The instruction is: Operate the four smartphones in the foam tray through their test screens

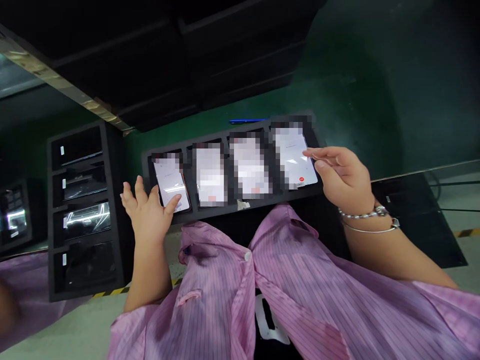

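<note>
A black foam tray lies in front of me with several lit smartphones in its slots. My left hand is spread at the tray's left end, its thumb over the lower part of the leftmost phone. By the rightmost phone is my right hand, fingers stretched out and fingertips at the right edge of its screen. That screen shows a red call button near its bottom. Between them sit two more phones, the left-middle one and the right-middle one, their screens partly blurred out.
A blue pen lies behind the tray on the green table. To the left stands another black tray with dark phones in it. Large black boxes stand at the back. Part of another person's sleeve shows at lower left.
</note>
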The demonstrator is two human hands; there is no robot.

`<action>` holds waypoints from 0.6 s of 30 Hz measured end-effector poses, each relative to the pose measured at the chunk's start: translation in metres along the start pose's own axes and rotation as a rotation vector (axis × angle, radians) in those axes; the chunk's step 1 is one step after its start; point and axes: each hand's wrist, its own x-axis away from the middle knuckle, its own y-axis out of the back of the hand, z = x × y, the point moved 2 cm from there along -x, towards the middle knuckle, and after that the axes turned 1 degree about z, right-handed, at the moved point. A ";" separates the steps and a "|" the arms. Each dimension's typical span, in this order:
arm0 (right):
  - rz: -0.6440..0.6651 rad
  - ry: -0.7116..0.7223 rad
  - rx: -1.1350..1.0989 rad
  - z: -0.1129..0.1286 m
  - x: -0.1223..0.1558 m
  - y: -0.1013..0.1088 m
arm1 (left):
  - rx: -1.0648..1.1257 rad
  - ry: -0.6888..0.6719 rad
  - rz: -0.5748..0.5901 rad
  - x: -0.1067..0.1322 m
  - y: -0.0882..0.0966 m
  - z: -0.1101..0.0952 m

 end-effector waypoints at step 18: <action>0.294 -0.430 -0.504 -0.005 -0.042 -0.001 | 1.258 0.425 0.121 -0.024 -0.016 -0.010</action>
